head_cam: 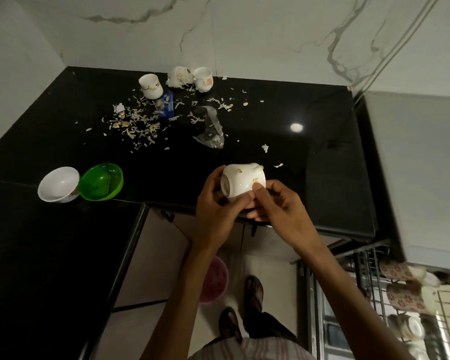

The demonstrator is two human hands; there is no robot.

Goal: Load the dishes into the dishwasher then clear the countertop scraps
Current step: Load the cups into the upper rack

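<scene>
White glazed china, a cup [243, 181] lies on its side between both hands, over the front edge of the desk [322, 157]. The left hand [215, 203] curls around its base end; the fingers [240, 201] pass beneath it. The right hand [276, 203] grips the other end, with its thumb pressed on the wall beside a stuck yellowish scrap. So both hands are closed on the cup, which is lifted clear of the desk.

The cup looks light, stiff and breakable, and its glaze is likely slick, more so with food stuck on. A firm hold around the body, or by the handle if it has one (I cannot see it here), seems safest. Pinching the rim alone would risk a slip.

Down to the right of the fingers, a wire rack [405, 294] holds flowered crockery, blurred.

Left of the fingers, well apart, a green bowl [100, 182] touches a white bowl [58, 185].

Beyond the fingers lie a clear wrapper [211, 131], then a spread of pale scraps [138, 126] and a blue packet [166, 107]. Farthest, near the wall, stand two more cups [151, 86] with a crumpled white heap [179, 77] between them.

Judging by this, loading is partway done, and the scraps are untouched.
</scene>
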